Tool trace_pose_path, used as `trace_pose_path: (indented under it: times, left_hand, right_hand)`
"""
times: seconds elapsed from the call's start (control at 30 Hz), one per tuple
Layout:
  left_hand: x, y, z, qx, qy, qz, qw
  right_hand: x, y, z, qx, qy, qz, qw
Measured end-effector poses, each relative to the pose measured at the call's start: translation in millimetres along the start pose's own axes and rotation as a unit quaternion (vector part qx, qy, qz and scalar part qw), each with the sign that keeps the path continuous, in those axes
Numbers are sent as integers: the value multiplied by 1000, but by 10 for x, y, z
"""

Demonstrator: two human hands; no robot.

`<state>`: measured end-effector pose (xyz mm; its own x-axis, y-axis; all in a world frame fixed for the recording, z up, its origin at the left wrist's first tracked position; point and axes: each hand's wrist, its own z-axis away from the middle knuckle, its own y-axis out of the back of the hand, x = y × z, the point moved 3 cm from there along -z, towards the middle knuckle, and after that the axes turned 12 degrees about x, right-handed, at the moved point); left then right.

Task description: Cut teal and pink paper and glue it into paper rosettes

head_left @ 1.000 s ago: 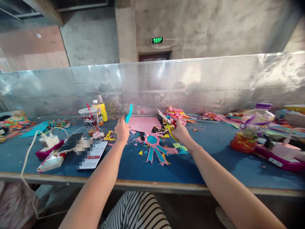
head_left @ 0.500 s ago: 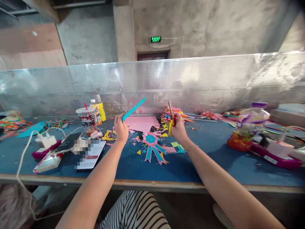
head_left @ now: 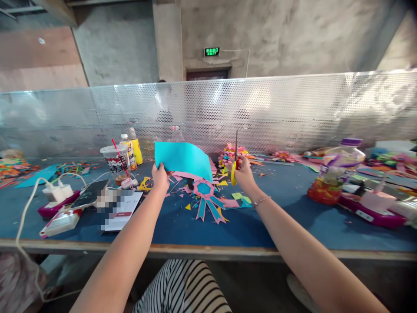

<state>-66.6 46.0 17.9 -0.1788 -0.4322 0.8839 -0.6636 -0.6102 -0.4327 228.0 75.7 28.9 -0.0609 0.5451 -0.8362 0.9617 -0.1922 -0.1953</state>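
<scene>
A curved sheet of blue paper [head_left: 182, 158] is pinched at its lower left corner by my left hand [head_left: 160, 177], raised above the table. My right hand [head_left: 244, 174] grips a pair of scissors [head_left: 235, 161] by yellow and red handles, blades pointing up and apart from the sheet. Below and between my hands lies a pink and blue paper rosette [head_left: 205, 191] with ribbon-like tails. Pink paper lies partly hidden behind the blue sheet. Yellow, green and pink scraps [head_left: 231, 202] are scattered around the rosette.
On the left are a plastic cup [head_left: 115, 161] with a red straw, a tablet [head_left: 125, 213] and a power strip [head_left: 58, 204]. A purple-capped bottle [head_left: 335, 174] stands right, beside another power strip [head_left: 371, 211]. A perforated metal screen [head_left: 276, 113] runs behind the table.
The blue paper, seen nearly edge-on before, now shows its broad face. My left hand has turned and moved slightly left and down. The scissors still point up in my right hand.
</scene>
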Motion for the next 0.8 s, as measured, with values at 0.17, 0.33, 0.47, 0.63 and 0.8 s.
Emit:
trace_pose_path:
  times: [0.17, 0.33, 0.47, 0.63, 0.8]
  left_hand:
    - [-118, -55, 36, -14, 237, 135, 962]
    - [-119, -84, 104, -48, 337, 133, 931]
    - [-138, -80, 86, -44, 337, 112, 934]
    - [-273, -37, 23, -18, 309, 50, 950]
    - [-319, 3, 19, -6, 247, -4, 969]
  right_hand:
    - [87, -23, 27, -7, -81, 15, 997]
    - [121, -61, 112, -40, -170, 18, 985]
    - [151, -96, 162, -60, -202, 27, 977]
    - [199, -128, 210, -67, -262, -13, 963]
    - [191, -67, 159, -47, -240, -23, 969]
